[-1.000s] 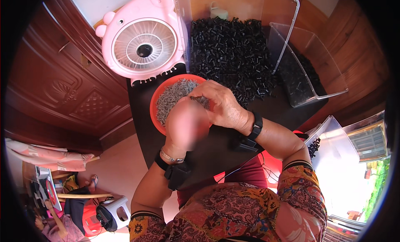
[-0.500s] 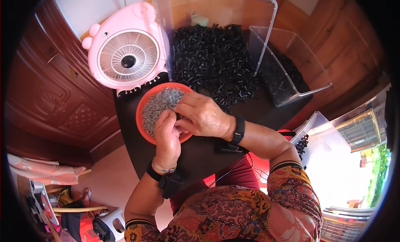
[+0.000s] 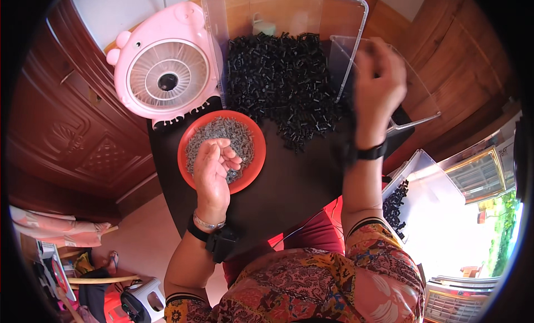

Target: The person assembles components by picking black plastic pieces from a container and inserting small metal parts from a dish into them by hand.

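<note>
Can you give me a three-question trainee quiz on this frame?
1. True or false: the left hand is over the orange plate of small grey parts.
2. Which stands behind that plate? A) the pink fan B) a kettle C) a lamp
3. Where is the right hand: raised above the clear tray beside the heap of black parts, or flat on the dark table?

Key: 1 true; 2 A; 3 raised above the clear tray.
</note>
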The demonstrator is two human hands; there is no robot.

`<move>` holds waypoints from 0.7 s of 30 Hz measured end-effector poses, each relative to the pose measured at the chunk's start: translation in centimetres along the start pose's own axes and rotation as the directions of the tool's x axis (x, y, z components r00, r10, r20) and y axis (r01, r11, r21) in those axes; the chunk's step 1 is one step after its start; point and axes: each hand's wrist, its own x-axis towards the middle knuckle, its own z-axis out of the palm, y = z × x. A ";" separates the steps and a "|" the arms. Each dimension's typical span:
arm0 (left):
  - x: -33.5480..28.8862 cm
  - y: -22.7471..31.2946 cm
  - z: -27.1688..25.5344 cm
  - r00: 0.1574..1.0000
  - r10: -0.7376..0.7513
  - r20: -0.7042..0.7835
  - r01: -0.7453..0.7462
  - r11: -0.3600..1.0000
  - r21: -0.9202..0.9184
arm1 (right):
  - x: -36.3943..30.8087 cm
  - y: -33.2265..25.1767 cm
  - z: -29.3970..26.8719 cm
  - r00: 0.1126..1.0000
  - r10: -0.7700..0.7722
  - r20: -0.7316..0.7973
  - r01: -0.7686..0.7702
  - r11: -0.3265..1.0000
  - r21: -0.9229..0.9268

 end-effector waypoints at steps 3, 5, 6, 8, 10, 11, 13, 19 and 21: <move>0.3 0.1 0.3 0.999 -0.012 0.036 0.011 1.000 0.002 | 1.1 5.4 -0.8 0.999 0.009 -0.040 -0.025 0.908 -0.419; 0.4 -0.1 0.4 0.998 -0.041 0.052 0.041 0.999 0.005 | 0.6 5.6 -0.3 0.997 -0.072 -0.025 0.057 0.924 -0.378; 0.5 -0.1 0.3 0.998 -0.044 0.047 0.044 0.999 0.006 | 0.3 4.8 0.1 0.988 -0.150 -0.020 0.135 0.933 -0.334; 0.5 -0.2 0.2 0.997 -0.071 0.037 0.070 0.997 0.018 | -0.9 2.4 1.4 0.977 -0.185 0.106 0.195 0.975 -0.102; 0.4 -0.2 -0.3 0.996 -0.084 0.031 0.083 0.996 0.023 | -3.2 -0.3 2.8 0.856 -0.115 0.504 -0.006 0.973 0.231; 0.5 -0.1 -0.4 0.995 -0.092 0.033 0.091 0.996 0.024 | -4.1 -0.7 3.6 0.754 -0.279 0.595 0.025 0.917 0.399; 0.7 -0.1 -0.4 0.994 -0.100 0.042 0.100 0.995 0.016 | -6.4 -1.3 4.6 0.514 -0.474 0.715 0.072 0.854 0.515; 0.7 0.0 -0.1 0.990 -0.130 0.055 0.129 0.991 0.021 | -10.6 -1.4 6.7 0.232 -0.518 0.823 0.261 0.848 0.461; 0.7 0.1 -0.2 0.989 -0.137 0.055 0.136 0.990 0.027 | -10.8 -1.6 6.8 0.238 -0.516 0.823 0.281 0.848 0.451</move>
